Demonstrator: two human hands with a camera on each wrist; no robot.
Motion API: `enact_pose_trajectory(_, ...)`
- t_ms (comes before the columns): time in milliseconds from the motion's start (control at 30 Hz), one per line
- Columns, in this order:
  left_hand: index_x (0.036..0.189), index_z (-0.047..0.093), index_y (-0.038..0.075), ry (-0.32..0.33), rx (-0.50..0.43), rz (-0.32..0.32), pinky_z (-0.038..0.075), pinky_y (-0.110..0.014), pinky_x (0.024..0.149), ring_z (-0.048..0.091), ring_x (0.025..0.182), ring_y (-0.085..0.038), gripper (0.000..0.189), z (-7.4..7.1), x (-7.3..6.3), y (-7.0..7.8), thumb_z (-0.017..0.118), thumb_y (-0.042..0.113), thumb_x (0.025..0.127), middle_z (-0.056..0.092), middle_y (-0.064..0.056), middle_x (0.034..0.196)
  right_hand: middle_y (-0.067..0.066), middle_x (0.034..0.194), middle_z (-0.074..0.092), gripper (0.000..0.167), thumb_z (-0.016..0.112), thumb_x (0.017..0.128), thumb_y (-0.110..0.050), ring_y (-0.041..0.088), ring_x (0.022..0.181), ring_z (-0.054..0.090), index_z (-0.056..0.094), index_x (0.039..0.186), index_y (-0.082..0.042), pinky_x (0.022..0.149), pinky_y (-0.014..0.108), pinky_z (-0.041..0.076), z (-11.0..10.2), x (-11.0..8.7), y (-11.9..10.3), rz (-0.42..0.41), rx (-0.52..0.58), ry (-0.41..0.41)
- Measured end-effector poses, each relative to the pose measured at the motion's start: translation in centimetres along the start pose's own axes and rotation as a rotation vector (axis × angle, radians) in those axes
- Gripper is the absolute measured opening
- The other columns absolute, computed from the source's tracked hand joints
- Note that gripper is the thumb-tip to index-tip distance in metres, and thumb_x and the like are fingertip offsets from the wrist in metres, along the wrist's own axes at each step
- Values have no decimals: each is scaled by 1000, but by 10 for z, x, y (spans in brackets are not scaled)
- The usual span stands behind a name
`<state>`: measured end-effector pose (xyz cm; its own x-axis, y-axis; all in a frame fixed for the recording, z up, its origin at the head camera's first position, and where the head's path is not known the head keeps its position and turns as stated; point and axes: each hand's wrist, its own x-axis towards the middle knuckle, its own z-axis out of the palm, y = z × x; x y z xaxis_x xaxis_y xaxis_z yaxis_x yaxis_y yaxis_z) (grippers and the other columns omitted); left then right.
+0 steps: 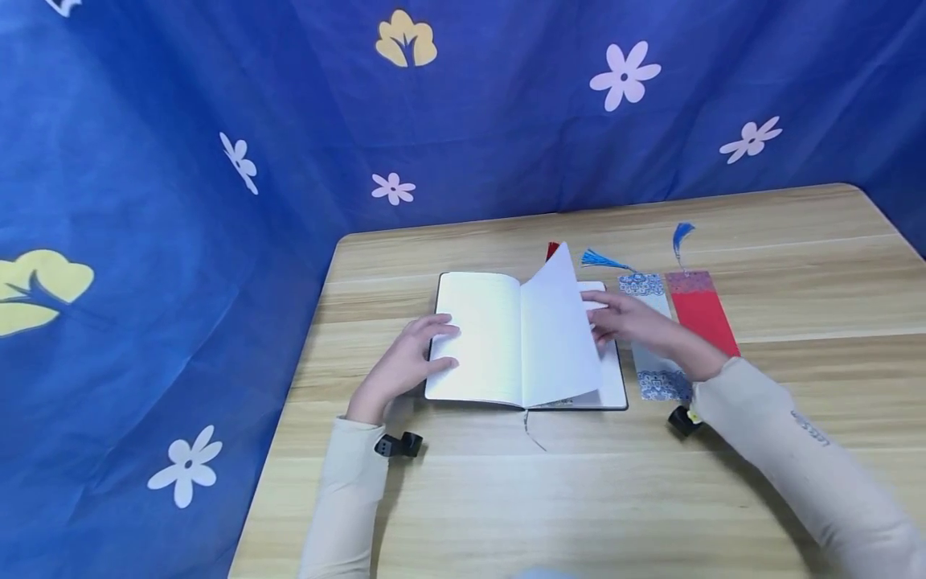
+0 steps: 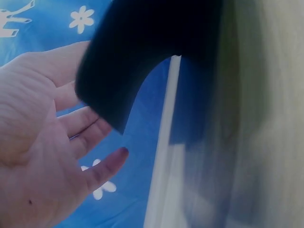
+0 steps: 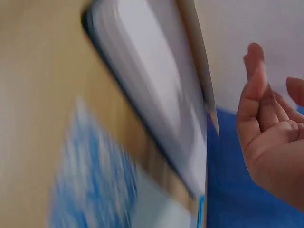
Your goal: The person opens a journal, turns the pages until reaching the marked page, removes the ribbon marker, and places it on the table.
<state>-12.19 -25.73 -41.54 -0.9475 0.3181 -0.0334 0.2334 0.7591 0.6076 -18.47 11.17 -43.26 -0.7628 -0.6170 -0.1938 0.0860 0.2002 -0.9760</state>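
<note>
An open notebook [image 1: 481, 338] with a dark cover lies on the table, its ribbon [image 1: 534, 433] trailing from the near end of the spine. One white page [image 1: 555, 334] stands raised over the right half. Fingers of my right hand [image 1: 625, 318] touch that page's right side; in the right wrist view the thumb stands apart from them. My left hand [image 1: 408, 358] rests at the left edge, fingertips and thumb on the left page. A patterned strip [image 1: 563, 402] peeks out below the raised page, and a red tassel [image 1: 552, 250] shows beyond its top; the rest is hidden.
Right of the notebook lie a blue-and-white patterned bookmark [image 1: 658, 384] with a blue tassel [image 1: 604, 260] and a red bookmark [image 1: 702, 314] with another blue tassel [image 1: 681, 236]. A blue flowered cloth [image 1: 506, 121] hangs behind and left of the wooden table [image 1: 463, 498].
</note>
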Motion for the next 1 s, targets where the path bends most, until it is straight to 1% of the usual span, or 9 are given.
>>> enact_pose_trajectory(100, 131, 58, 9, 70, -19, 4, 31, -59, 112, 32, 141, -36, 50, -5, -2, -1, 73, 23, 86, 41, -10, 151, 7, 97, 68, 57, 44, 101, -11, 13, 76, 66, 21, 152, 1, 71, 30, 58, 26, 7, 1, 1, -26, -74)
enact_pose_trajectory(233, 134, 55, 12, 175, -81, 11, 29, -60, 112, 32, 141, -35, 52, -8, -3, 2, 72, 26, 87, 41, -9, 151, 22, 113, 63, 61, 47, 101, -16, 19, 78, 68, 18, 154, -5, 70, 31, 58, 61, 17, -1, -25, -185, -124)
enact_pose_trajectory(300, 134, 55, 11, 224, -108, 29, 29, -58, 113, 34, 140, -33, 51, -9, -4, 4, 71, 25, 87, 44, -9, 148, 21, 120, 60, 65, 50, 100, -19, 16, 77, 66, 17, 154, -7, 69, 28, 55, 76, 21, -1, -48, -317, -110)
enact_pose_trajectory(433, 131, 58, 8, 319, -122, 94, 33, -53, 112, 42, 135, -32, 46, -10, -7, 11, 70, 21, 89, 51, -11, 142, 12, 118, 58, 72, 57, 96, -25, 12, 71, 52, 19, 154, -8, 63, 25, 46, 99, 23, -3, -58, -586, -27)
enact_pose_trajectory(567, 126, 61, 7, 374, -121, 188, 35, -51, 111, 47, 131, -30, 39, -11, -11, 22, 69, 16, 89, 56, -12, 137, 9, 117, 55, 74, 58, 96, -33, 13, 77, 50, 19, 154, -9, 57, 25, 42, 111, 21, -4, -67, -786, 37)
enact_pose_trajectory(633, 125, 62, 7, 348, -105, 232, 35, -52, 111, 47, 130, -31, 37, -11, -13, 27, 69, 16, 89, 56, -12, 137, 9, 116, 55, 73, 58, 96, -35, 13, 76, 50, 21, 154, -11, 54, 25, 42, 115, 20, -3, -83, -845, 53)
enact_pose_trajectory(733, 126, 62, 10, 228, -31, 240, 32, -54, 111, 44, 133, -32, 41, -8, -13, 31, 71, 21, 88, 54, -11, 141, 9, 108, 54, 70, 60, 95, -36, 14, 69, 48, 26, 153, -17, 51, 25, 41, 118, 19, -3, -119, -900, 64)
enact_pose_trajectory(867, 131, 59, 14, 56, 74, 156, 25, -56, 113, 35, 137, -33, 51, -3, -10, 26, 74, 28, 84, 45, -10, 149, 9, 104, 53, 64, 63, 93, -34, 12, 63, 47, 34, 150, -28, 52, 24, 41, 118, 18, -3, -161, -900, 26)
enact_pose_trajectory(1000, 133, 57, 14, 0, 72, 87, 18, -59, 114, 29, 140, -35, 56, 0, -7, 17, 77, 26, 82, 40, -10, 152, 9, 109, 52, 60, 64, 93, -31, 13, 67, 48, 39, 147, -34, 56, 24, 42, 111, 17, -7, -161, -845, -57)
